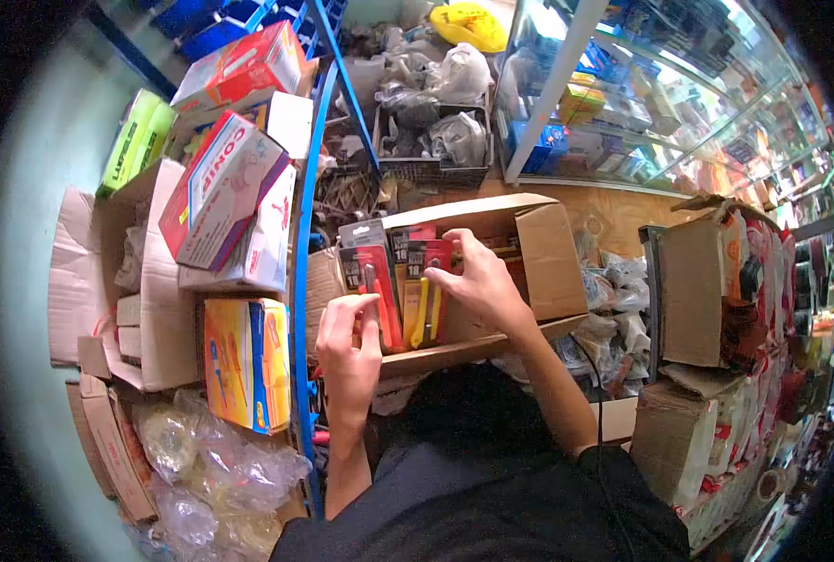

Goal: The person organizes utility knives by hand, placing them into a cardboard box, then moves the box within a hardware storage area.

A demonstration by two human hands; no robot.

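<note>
An open cardboard box (550, 267) lies in front of me with carded utility knives inside. My left hand (349, 339) is closed, thumb and fingertips pinched at the left edge of a packaged red utility knife (386, 304). Beside that is a packaged yellow utility knife (421, 311). My right hand (484, 286) grips the right edge of the yellow one's card, thumb in front and fingers near its top. The cards are black and red and carry the number 18. More packs lie partly hidden behind my right hand.
A blue metal post (303, 281) runs along the left. Beyond it stand stacked boxes, a yellow-and-blue box (246, 363) and clear plastic bags (215, 459). A glass cabinet (614, 103) is at the back right. Packed cartons (693, 290) stand at the right; a black cable (601, 412) hangs nearby.
</note>
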